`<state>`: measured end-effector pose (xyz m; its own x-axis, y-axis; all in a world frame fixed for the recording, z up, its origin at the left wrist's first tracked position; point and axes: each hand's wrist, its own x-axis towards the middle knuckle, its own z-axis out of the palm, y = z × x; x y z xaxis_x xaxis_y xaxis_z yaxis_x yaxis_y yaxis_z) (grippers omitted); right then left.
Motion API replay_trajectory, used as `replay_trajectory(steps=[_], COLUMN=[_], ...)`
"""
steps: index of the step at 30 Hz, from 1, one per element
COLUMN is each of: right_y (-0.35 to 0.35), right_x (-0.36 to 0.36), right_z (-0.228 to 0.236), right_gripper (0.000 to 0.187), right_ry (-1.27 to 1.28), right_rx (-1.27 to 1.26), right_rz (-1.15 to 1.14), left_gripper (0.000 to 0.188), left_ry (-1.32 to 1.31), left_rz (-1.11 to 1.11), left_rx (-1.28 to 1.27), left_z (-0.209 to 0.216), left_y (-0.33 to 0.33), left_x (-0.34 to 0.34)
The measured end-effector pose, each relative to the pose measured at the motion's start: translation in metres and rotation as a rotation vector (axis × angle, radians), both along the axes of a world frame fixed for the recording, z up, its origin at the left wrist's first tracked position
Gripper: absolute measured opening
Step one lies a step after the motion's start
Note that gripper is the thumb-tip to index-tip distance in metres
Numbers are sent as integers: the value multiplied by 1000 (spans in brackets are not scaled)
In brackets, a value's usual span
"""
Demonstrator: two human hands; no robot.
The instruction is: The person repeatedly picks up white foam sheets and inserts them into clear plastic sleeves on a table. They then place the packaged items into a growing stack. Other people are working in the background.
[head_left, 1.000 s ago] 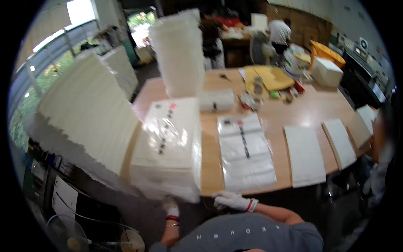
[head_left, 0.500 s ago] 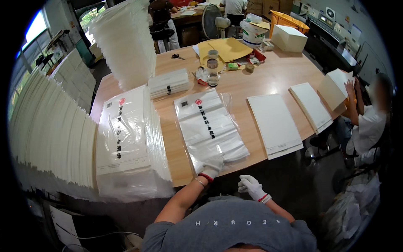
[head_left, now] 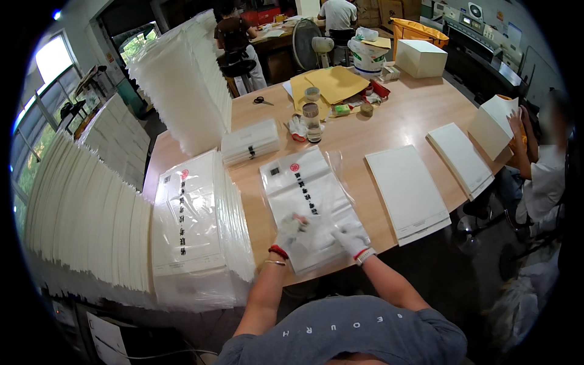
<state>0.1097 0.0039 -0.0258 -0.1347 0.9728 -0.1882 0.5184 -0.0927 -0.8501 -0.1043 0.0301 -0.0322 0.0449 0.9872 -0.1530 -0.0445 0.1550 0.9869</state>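
Note:
A clear plastic bag (head_left: pixel 310 176) with printed black characters and a red round mark lies before me at the table's front edge. My left hand (head_left: pixel 292 229), in a white glove with a red cuff, is over the lower left part of the bag; motion smears its fingers. Across from it, my right hand (head_left: pixel 351 241), gloved alike, rests on the bag's lower right side with fingers stretched out. To the left stands a stack of similar filled bags (head_left: pixel 190 219). On the right lies a stack of white paper sheets (head_left: pixel 407 191).
A second paper stack (head_left: pixel 460 159) and a white block of paper (head_left: pixel 491 126) lie farther right, where another person's hands (head_left: pixel 517 121) touch a sheet. Tall plastic-wrapped stacks (head_left: pixel 182 85) rise at left. Behind are a water bottle (head_left: pixel 312 125), scissors (head_left: pixel 261 101) and yellow envelopes (head_left: pixel 334 79).
My right hand has come up from beside my body onto the bag, its fingers now extended. My left hand has moved farther up over the bag. The view has shifted slightly.

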Motion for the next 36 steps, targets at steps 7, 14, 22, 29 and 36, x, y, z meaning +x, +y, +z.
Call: replay_trajectory(steps=[7, 14, 22, 29, 36], right_y=[22, 26, -31, -23, -58], right_x=[-41, -38, 171, 209, 178], right_z=[33, -49, 6, -37, 33], right_gripper=[28, 22, 55, 31, 18], right_ry=[206, -165, -764, -651, -940], right_rx=[974, 830, 374, 660, 596], right_rz=[189, 192, -127, -150, 31], left_gripper=[7, 23, 43, 18, 19], left_ry=[384, 850, 890, 385, -607], left_rz=[21, -23, 284, -295, -432], left_rx=[119, 588, 917, 578, -594], left_z=[52, 111, 130, 94, 32], left_y=[33, 22, -36, -99, -96], left_x=[30, 43, 38, 94, 181])
